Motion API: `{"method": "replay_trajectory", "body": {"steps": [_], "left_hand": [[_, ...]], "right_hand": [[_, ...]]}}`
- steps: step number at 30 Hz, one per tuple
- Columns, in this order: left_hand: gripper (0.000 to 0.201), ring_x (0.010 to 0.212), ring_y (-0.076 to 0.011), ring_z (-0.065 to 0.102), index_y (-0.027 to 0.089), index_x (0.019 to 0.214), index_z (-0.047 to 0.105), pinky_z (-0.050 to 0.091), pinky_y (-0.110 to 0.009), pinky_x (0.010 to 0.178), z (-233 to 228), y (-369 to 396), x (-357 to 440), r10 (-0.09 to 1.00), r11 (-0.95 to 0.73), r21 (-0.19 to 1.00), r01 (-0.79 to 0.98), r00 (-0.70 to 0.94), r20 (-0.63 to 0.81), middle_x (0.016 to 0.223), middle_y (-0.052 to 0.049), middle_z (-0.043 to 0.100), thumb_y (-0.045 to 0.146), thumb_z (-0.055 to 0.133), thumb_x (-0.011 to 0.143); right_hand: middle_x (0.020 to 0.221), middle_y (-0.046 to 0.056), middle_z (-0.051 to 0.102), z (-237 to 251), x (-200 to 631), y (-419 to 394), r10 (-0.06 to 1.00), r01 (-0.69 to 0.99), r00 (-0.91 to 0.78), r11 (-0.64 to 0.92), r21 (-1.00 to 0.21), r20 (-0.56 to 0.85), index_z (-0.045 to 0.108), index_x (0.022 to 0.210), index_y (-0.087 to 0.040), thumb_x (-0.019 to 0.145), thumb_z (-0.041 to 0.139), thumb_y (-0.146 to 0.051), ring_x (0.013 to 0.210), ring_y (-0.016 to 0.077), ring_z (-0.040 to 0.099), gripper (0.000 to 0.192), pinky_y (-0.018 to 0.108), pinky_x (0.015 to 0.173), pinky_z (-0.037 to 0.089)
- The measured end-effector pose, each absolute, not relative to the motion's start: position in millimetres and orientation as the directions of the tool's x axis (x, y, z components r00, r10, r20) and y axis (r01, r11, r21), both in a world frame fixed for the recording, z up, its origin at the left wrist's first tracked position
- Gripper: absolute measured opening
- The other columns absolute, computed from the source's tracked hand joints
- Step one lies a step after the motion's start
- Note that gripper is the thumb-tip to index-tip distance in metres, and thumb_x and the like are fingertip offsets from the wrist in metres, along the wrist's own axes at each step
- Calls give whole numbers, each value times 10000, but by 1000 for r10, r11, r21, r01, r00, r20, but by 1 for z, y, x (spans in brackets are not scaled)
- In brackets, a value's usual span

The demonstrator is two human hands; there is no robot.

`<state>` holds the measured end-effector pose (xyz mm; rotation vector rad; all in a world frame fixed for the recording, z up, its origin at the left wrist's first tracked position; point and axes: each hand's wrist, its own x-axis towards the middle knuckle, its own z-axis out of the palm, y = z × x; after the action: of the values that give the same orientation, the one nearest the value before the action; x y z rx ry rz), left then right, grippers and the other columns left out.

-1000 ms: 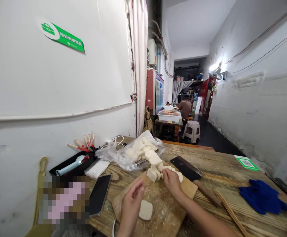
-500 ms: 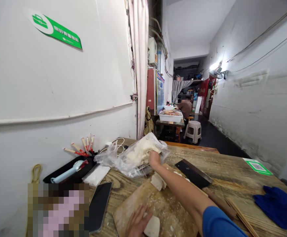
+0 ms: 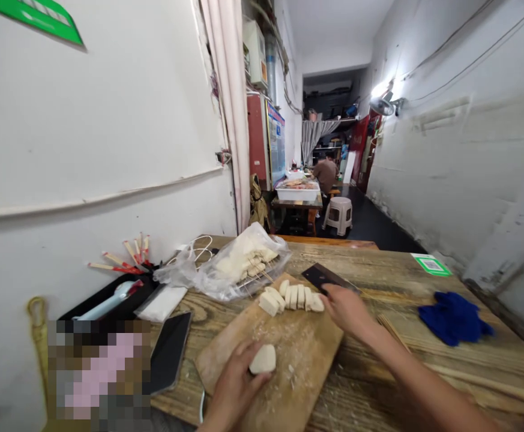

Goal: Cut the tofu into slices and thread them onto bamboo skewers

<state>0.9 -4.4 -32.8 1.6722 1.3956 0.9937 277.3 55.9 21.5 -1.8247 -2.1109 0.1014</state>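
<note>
The left hand [image 3: 237, 384] pinched a pale, rounded slab of white cake [image 3: 263, 359] on the floury wooden cutting board [image 3: 307, 354]. Beyond lay a row of cut white slices [image 3: 291, 297]. The right hand [image 3: 345, 309] closed over the dark cleaver [image 3: 322, 278].

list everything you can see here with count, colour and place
board: 1, wood, table near edge
dough piece: 1, white, on board under left hand
cut pieces: a row, white, board's far end
cleaver: 1, dark blade, right of board
bag: 1, clear, holds skewered white pieces, behind board
phone: 1, black, left of board
cloth: 1, blue, table right
skewers: a few, wood, right of the cleaver
stool: 1, pale, aisle
person: 1, seated far back
left hand: on dough piece
right hand: at cleaver handle
</note>
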Motion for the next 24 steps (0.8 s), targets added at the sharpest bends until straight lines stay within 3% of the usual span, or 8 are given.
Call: {"method": "replay_trajectory", "body": {"steps": [2,4,7,9,11,14,17,24], "left_hand": [[421,1129,-273,490,243,984,680,284,-419,1041,-21,-6,15,993,-113,938,326,79,92,1126,-81,609,280,734,569],[419,1126,-270,494,212,967,682,291,-406,1041,-14,-9,29,999,-29,975,220,27,24,1123,-84,612,299,751,563],[402,1045,-265,556,164,989,651,393,-431,967,-11,-12,45,986,168,984,-60,-3,-168,1096,-103,627,362,703,643],[404,974,-258,596,126,1020,612,453,-450,895,-12,-12,52,960,279,921,-274,60,-273,1055,-131,640,393,635,718],[414,938,-256,613,97,1032,590,468,-457,867,-14,-11,57,942,332,873,-356,91,-322,1024,-156,647,398,601,750],[396,977,-259,593,104,987,620,431,-443,914,-16,-7,58,963,247,954,-171,-66,-261,1036,-148,645,388,639,712],[411,1065,-264,539,154,964,660,329,-401,1010,-16,-5,55,983,55,985,163,-180,-25,1076,-105,636,329,733,600],[462,1136,-269,486,182,1023,647,260,-367,1053,-20,-3,50,981,-138,875,464,-58,186,1142,-84,607,242,731,573]], "right_hand": [[842,145,667,1,335,9,983,972,40,3,-234,178,608,933,-130,888,369,-292,760,247,629,292,296,617,407],[894,126,660,-23,379,-36,967,979,171,-144,-146,192,606,947,-168,878,375,-324,735,233,629,287,287,587,405],[875,126,644,-53,413,-85,958,974,219,-204,-100,185,606,952,-143,870,396,-310,759,227,615,281,290,652,429],[867,128,634,-63,420,-103,960,972,226,-212,-97,167,612,940,-133,866,414,-315,781,236,606,278,300,679,435],[853,120,627,-69,421,-110,963,970,228,-213,-113,143,623,908,-145,870,413,-320,775,238,603,276,306,680,436],[828,103,626,-75,421,-111,968,965,221,-198,-172,123,631,874,-156,884,377,-300,751,220,608,292,303,690,435],[841,100,640,-81,425,-108,965,958,220,-186,-220,143,635,884,-166,892,348,-307,753,215,621,320,298,679,434],[775,73,666,-67,428,-119,974,955,224,-213,-205,30,615,802,-200,865,428,-364,675,211,638,257,278,591,404]]}}
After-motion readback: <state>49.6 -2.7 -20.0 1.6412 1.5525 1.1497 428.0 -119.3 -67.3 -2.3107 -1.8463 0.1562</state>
